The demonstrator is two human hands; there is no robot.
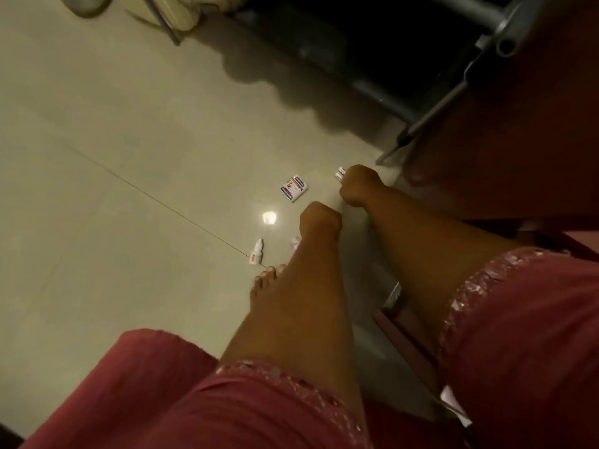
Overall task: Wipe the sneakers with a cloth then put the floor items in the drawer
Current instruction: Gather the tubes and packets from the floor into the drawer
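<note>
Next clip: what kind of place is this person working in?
Probably a room in a home, though that is a guess. A pale tiled floor holds a small white bottle and a small printed packet, and dark metal-framed furniture stands alongside.

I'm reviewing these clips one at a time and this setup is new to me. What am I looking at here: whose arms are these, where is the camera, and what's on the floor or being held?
No machine here: a person wears one camera on the head, looking down at their own arms. The right hand curls round a small white item at the floor; what it is I cannot tell. The left hand is curled beside a small pinkish item; the picture is too blurred to show a grip. Loose on the floor lie a small printed box and a small white bottle on its side. A bare foot shows beneath the left arm.
</note>
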